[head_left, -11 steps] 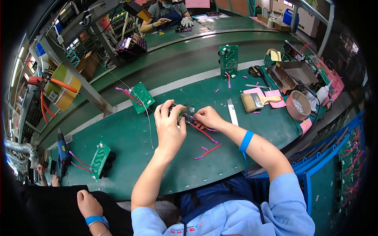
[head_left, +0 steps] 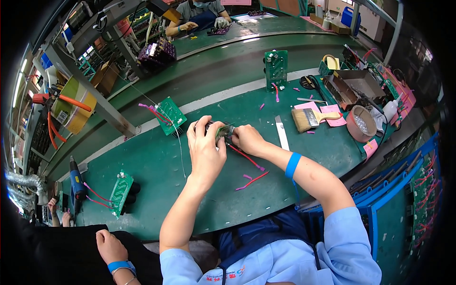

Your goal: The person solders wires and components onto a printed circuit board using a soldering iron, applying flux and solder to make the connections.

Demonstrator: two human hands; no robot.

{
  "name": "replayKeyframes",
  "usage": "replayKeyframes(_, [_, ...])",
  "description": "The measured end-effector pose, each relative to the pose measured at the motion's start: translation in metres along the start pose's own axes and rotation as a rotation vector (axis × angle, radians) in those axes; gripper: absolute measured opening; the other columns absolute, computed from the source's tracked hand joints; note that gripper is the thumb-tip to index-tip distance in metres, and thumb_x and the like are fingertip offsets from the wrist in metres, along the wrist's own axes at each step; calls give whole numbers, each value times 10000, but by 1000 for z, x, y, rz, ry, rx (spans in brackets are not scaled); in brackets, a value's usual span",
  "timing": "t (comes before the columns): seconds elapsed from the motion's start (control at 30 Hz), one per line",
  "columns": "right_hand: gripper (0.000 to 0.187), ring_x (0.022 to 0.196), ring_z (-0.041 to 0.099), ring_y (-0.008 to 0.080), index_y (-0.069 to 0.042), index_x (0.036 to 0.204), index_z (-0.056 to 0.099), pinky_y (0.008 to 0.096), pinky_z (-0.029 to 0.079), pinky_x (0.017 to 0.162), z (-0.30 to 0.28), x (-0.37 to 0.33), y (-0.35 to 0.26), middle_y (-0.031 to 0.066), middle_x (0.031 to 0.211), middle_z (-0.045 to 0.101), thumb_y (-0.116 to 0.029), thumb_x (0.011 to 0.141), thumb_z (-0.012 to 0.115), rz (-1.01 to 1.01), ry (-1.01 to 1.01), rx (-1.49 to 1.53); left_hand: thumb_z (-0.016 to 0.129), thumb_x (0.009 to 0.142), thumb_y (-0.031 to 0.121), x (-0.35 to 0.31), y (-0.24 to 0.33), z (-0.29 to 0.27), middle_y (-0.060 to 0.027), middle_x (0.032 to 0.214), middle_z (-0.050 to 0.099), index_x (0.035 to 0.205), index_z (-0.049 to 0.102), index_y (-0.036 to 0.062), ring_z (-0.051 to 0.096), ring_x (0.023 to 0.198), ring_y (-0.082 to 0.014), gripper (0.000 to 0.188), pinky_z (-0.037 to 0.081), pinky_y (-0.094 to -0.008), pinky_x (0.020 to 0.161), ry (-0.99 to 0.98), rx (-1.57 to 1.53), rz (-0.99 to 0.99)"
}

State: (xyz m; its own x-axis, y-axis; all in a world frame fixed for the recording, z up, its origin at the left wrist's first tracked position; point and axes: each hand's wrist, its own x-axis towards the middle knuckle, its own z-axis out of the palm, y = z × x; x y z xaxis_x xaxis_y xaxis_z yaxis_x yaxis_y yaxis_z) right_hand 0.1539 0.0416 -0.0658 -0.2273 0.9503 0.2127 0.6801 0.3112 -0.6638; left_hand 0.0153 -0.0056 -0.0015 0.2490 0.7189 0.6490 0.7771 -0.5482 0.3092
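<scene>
My left hand (head_left: pixel 207 154) is wrapped round a small circuit board (head_left: pixel 221 134) with dark parts, holding it tilted above the green bench. Much of the board is hidden behind the fingers. My right hand (head_left: pixel 249 140) is closed in a pinch at the board's right side; what its fingertips grip is hidden. From the board a red wire (head_left: pixel 245 156) with a purple end runs down to the right. Below it on the bench lies a loose red wire (head_left: pixel 252 181) with purple ends.
More green boards stand at the left (head_left: pixel 121 194), back left (head_left: pixel 170 116) and back right (head_left: pixel 276 70). Right of my hands lie a white-handled cutter (head_left: pixel 282 135), a brush (head_left: pixel 313 118) and a tape roll (head_left: pixel 361 124). A blue heat gun (head_left: pixel 76 179) is far left. Other people sit nearby.
My right hand has moved slightly left and up against the board. The purple wire piece that showed beneath its fingers is now out of sight. My left hand keeps its hold.
</scene>
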Motion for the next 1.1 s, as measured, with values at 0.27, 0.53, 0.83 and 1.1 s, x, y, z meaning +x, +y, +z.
replayKeyframes(0.27, [179,527,617,223,76,662,558,303,505,441,4,2,5,167,592,588,-43,767,474,405,-98,517,597,633,-26,0,-3,-4,-132,1092,448,929,544,55,404,1034,-322,311,338,-402,885,-11,-38,2])
replayKeyframes(0.53, [175,525,613,274,110,749,510,345,523,427,9,9,7,203,651,576,-43,811,451,692,-173,885,605,620,-55,-8,-8,-7,-141,1098,440,929,540,70,382,1055,-351,339,337,-422,881,-10,-78,6])
replayKeyframes(0.83, [188,586,613,264,82,840,518,341,526,467,19,4,17,213,760,590,-89,836,437,661,-352,1096,596,633,-20,-26,-31,-15,-151,1097,441,919,542,38,388,1057,-330,297,316,-406,903,-5,-183,-84])
replayKeyframes(1.1, [216,591,602,217,-6,788,513,322,511,472,15,6,17,125,720,565,-214,835,541,634,-381,1103,600,633,-36,-21,-24,-16,-144,1109,428,927,530,25,385,1065,-327,308,317,-410,904,0,-159,-59])
